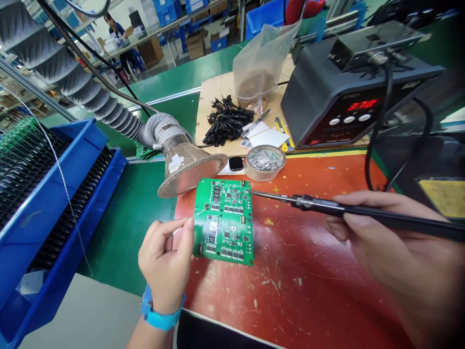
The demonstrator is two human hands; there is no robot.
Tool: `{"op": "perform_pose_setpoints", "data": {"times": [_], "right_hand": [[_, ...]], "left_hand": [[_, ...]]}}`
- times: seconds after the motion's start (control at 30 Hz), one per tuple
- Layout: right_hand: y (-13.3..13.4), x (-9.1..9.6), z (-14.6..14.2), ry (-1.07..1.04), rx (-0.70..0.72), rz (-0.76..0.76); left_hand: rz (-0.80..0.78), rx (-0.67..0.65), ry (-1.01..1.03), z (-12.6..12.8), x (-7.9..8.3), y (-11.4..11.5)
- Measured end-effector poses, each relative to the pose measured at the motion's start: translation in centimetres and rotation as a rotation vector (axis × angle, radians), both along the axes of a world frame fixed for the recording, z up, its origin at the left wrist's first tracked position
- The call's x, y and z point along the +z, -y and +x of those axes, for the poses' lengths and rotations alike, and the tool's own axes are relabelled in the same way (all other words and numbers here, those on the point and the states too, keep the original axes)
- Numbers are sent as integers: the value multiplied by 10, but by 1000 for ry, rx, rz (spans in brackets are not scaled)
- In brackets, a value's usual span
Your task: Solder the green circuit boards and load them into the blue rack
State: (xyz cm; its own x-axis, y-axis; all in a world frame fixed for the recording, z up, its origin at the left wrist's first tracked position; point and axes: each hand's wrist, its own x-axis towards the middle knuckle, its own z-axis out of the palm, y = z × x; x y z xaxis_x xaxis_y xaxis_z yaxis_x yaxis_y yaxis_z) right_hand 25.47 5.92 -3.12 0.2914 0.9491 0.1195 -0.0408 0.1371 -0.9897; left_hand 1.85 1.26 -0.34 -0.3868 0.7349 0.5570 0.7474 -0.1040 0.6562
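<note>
Glossy green circuit board (pixel 224 220); worn matt red mat (pixel 308 271); clear plastic bag (pixel 259 63); ribbed grey hose (pixel 69 72).

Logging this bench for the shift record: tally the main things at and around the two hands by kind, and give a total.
Hands: 2, left hand pinching solder wire, right hand gripping soldering iron
Circuit boards: 1, green board on the red mat
Soldering irons: 1
Solder wire: 1
Fume hoods: 1, extractor funnel
Tins: 1, round tin
Soldering stations: 1, grey station
Total: 8
</note>
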Motion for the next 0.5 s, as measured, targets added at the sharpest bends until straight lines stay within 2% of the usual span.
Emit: {"op": "perform_pose_setpoints", "data": {"times": [0.13,0.5], "right_hand": [[0,-2,0,-11,0,24],[6,-5,13,-48,-9,-7]], "left_hand": [[8,0,-7,0,0,1],[-1,-20,-25,-2,4,22]]}}
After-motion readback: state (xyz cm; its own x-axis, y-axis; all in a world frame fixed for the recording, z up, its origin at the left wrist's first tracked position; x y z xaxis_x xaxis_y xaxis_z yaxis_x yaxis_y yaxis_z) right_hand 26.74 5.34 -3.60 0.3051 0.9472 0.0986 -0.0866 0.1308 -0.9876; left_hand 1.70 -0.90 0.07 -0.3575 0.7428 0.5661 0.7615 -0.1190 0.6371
